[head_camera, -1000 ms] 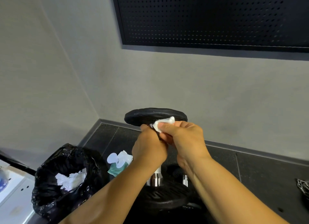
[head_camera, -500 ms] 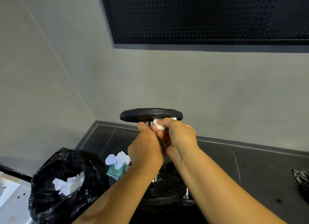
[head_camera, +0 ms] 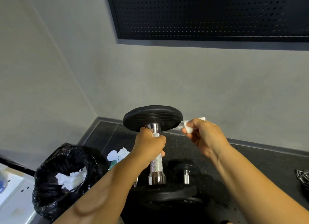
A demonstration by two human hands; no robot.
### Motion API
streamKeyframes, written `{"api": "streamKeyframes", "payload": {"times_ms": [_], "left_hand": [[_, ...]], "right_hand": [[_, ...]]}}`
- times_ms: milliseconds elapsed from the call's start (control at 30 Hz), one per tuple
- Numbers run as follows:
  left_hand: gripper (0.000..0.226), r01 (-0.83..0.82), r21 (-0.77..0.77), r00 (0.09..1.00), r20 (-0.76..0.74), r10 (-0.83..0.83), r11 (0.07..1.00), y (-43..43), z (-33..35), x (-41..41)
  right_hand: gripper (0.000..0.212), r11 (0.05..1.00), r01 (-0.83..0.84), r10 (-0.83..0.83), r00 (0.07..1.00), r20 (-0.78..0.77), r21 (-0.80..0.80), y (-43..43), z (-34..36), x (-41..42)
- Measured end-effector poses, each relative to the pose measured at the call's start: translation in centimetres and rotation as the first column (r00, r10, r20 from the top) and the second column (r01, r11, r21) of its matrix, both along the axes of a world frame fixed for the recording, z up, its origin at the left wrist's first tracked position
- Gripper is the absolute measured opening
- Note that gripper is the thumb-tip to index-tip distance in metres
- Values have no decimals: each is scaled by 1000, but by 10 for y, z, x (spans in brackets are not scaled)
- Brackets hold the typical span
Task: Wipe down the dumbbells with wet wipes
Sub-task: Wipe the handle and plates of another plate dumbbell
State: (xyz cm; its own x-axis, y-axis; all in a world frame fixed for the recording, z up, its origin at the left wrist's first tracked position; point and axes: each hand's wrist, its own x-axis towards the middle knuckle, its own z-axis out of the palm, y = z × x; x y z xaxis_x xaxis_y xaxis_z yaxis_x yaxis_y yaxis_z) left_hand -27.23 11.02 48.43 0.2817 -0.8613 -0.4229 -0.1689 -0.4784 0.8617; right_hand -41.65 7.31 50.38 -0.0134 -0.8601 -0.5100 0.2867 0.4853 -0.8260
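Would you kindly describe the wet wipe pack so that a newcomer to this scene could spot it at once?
Find the far floor corner, then the black bin bag nearer, at the left. Between that bag and the held dumbbell lies the wet wipe pack on the dark floor. It is the only teal thing, with a white flap lifted and a wipe poking out.
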Motion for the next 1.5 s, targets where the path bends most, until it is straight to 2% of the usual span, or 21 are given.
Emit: {"api": "streamKeyframes", "payload": {"times_ms": [100, 167, 267, 367, 500, 733, 900, 1033, 1167, 1300, 1500], "left_hand": [[20, 11, 17, 993, -122, -9, 1000, -1, 0, -3], [16, 33, 21, 990, -139, -30, 999, -3, -2, -6], [15, 68, 32, 992, -107, -64, 997, -7, -6, -12], [16, 110, 61, 994, -27, -108, 992, -12, -17, -23], [20, 150, 101, 987, 37, -155, 983, -18, -39, -42], [31, 159, 198, 985, 28, -168, 967, -40, -87, -81], [32, 202, 255, 975, 40, -219, 946, -58, -127, -111], [32, 238, 310, 969, -14, -245, 921, -70, -155, -132], [11, 272, 389, 962, -138, -236, 880, -82, -178, -154], [27, 343, 431, 939, -190, -288, 834, -95, -209, -175], [35, 411, 464, 911, -224, -346, 785, -111, -263, -210]], "right_hand": [[14, 998, -52, 55, 994, -92, 29, -4, -21, -12], [15, 988, -151, 157, 973, -170, 43, -1, -35, -14], [26, 957, -288, 287, 925, -251, 33, 7, -51, -11], [37, 902, -425, 428, 865, -262, 70, 13, -62, -12], [29, 825, -533, 564, 803, -196, 190, 15, -72, -20], [31, 855, -437, 464, 885, -35, 279, 11, -105, -49], [29, 879, -354, 422, 889, -177, 318, 0, -141, -66], [30, 895, -275, 371, 896, -243, 352, -9, -173, -80], [34, 904, -194, 312, 909, -277, 381, -19, -208, -99], [33, 892, -140, 295, 900, -320, 429, -31, -244, -124], [25, 843, -100, 318, 885, -340, 529, -47, -294, -163]]}}
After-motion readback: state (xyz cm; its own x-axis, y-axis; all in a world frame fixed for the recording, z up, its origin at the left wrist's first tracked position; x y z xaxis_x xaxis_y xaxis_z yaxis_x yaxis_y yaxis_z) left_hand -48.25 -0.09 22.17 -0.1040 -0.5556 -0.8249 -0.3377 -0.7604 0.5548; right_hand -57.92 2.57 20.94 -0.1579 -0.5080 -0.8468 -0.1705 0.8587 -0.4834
